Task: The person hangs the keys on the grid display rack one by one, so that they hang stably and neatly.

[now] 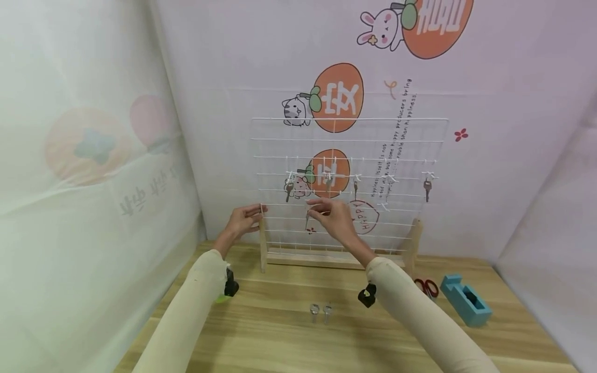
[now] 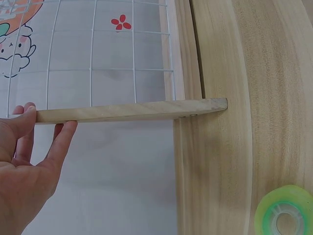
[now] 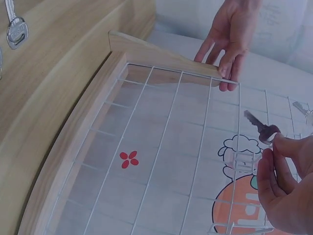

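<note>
a small booth-like nook, though whether inside a home, office or workshop cannot be told. behind the wire rack [image 1: 317,259] is a pale backdrop [image 1: 242,62] printed with cartoon fruit [image 1: 342,77] and animals; whitish side sheets [image 1: 84,248] close in to the rack's left and right. beneath the rack spreads a wood-grain tabletop [image 1: 275,342], with scissors [image 1: 427,285] and a blue holder [image 1: 459,305] to the rack's right.

In the right wrist view, the right hand [image 3: 289,188] hides part of the dark key [image 3: 264,129] it pinches; a silver key [image 3: 17,32] is cropped by the top edge, its lettering too blurred to read. The green tape roll [image 2: 267,204] is cut off in the left wrist view and mostly hidden behind the left sleeve [image 1: 193,300] in the head view.
</note>
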The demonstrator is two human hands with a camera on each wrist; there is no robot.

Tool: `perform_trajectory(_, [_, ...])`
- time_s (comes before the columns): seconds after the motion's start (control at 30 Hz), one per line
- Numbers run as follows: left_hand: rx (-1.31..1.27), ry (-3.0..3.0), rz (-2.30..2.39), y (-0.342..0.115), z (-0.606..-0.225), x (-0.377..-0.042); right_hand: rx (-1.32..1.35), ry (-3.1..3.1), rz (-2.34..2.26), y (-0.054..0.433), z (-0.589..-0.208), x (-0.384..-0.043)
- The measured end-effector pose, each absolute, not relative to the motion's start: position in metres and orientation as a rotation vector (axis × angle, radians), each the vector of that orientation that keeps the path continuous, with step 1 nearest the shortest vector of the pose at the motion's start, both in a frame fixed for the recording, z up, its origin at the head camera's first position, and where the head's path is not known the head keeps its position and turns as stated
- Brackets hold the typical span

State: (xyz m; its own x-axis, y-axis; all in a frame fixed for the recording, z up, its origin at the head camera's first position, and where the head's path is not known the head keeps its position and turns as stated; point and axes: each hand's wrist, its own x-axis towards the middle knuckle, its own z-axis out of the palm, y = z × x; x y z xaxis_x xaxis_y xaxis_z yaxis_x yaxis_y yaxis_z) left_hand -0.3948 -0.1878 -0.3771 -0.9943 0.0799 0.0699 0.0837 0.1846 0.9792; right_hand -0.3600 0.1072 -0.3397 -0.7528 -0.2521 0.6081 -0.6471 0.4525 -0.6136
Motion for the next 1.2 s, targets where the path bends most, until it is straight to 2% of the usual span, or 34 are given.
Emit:
perform_trajectory(0.57, [-0.168,-2.413,-2.001,-0.187,-0.380,-0.397,0.686,-2.333,1.259,0.111,-0.343,-0.361])
perform_trajectory(1.2, [-0.176,-2.421,-1.989,-0.188,-0.379,-0.397,0.814,-2.364,1.268,0.132,-0.347,-0.325])
